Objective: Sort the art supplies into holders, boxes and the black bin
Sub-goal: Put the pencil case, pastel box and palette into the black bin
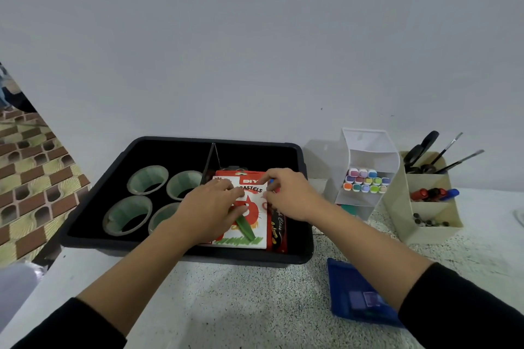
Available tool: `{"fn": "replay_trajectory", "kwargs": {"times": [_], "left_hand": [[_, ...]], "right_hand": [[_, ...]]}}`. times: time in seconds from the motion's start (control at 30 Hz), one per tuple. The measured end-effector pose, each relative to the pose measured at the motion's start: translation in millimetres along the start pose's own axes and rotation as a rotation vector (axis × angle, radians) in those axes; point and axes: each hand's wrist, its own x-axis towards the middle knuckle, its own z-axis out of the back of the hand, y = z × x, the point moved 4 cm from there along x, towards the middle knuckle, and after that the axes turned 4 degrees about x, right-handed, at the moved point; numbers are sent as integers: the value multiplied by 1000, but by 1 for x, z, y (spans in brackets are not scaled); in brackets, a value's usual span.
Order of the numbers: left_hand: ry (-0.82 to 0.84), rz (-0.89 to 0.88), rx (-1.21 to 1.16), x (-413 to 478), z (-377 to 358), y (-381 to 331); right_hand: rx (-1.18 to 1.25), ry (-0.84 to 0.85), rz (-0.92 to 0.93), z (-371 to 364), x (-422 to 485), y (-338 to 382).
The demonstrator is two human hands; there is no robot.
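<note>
A black bin (85, 235) sits on the speckled table against the wall. Its left half holds several green tape rolls (147, 180). In its right half lies a red and white pastels box (249, 232) on top of a darker pack (279, 228). My left hand (209, 210) rests flat on the box's left side with fingers spread. My right hand (286, 195) pinches the box's upper right corner. Whether the box is lifted or lying flat I cannot tell.
A clear tilted holder (365, 150) with coloured markers stands right of the bin. Beside it a beige tiered organiser (425, 224) holds scissors, brushes, markers and small dark bits. A blue case (357, 292) lies on the table near my right forearm. The table edge runs at left.
</note>
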Motion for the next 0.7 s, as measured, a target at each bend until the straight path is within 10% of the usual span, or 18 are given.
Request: {"fn": "replay_trajectory", "kwargs": {"times": [0.13,0.27,0.5,0.7], "left_hand": [[54,75,-12,1,1,-10],[79,119,-15,1,1,-24],[59,167,-26,1,-8,-56],[78,213,-46,-1,-7,-63]], "right_hand": [[44,-181,139,32,-37,-2],[102,-88,147,62,-78,-22],[-611,347,-177,60,-122,-103],[-431,393,-185,49,-135,-129]]}}
